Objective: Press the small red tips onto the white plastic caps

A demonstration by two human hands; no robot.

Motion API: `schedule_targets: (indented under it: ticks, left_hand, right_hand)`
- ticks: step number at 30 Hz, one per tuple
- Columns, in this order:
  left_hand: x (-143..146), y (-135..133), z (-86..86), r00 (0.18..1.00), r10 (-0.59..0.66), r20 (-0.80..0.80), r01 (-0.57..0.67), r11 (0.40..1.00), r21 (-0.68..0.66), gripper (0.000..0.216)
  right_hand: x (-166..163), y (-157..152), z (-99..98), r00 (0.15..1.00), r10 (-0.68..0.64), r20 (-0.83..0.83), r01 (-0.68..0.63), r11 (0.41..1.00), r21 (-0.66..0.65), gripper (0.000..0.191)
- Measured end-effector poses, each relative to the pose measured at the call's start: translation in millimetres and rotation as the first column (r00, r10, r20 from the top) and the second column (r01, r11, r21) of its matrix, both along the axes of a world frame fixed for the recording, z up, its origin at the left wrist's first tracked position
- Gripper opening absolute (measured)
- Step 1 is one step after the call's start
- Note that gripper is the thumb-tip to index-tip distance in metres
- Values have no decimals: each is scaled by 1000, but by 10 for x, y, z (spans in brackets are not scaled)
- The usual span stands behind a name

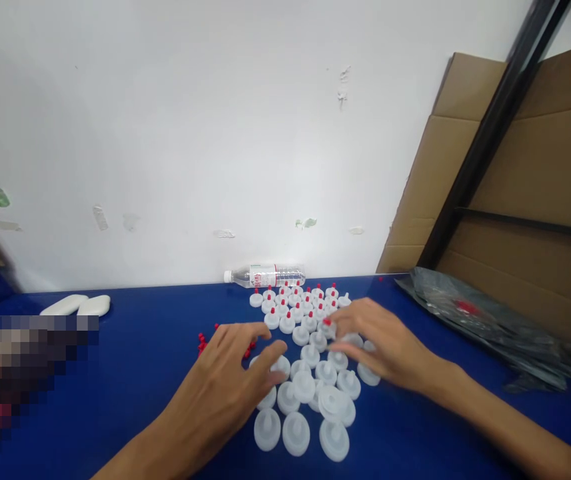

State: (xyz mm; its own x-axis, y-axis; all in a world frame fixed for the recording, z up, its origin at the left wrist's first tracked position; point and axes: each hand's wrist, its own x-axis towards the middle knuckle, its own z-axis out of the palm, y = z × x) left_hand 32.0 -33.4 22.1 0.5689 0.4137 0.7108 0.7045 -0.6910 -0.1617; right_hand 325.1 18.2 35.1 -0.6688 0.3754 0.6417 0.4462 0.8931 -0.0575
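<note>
Many white, disc-shaped plastic caps with a nozzle in the middle (296, 433) lie on the blue table. Those toward the back carry small red tips (272, 311) on their nozzles; the nearer ones are bare. My left hand (230, 373) is open over the left side of the caps, thumb and fingers apart. Under and behind it, loose red tips (202, 344) are partly hidden. On the right, my right hand (380, 340) reaches over the caps, thumb and fingers apart. Its fingertips are at one red tip (326, 322), slightly blurred, apparently on a white cap.
Against the white wall a clear plastic bottle (265, 275) lies on its side. Dark plastic bags (495, 327) are at the right, below cardboard (540, 167) and a black metal post (480, 147). Two white rounded objects (94, 306) sit at the back left. A pixelated area covers the left edge.
</note>
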Motion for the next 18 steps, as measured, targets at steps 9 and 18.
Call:
schedule_targets:
  ticks: [9,18]
  left_hand:
    - [184,-222,10,976,-179,-126,194,974,115,23]
    - [182,-148,0,972,-183,-148,185,983,-2,27]
  right_hand:
    - [-391,-496,-28,950,309,38,-311,946,89,23]
    - [-360,-436,-19,951,300,75,-308,941,142,17]
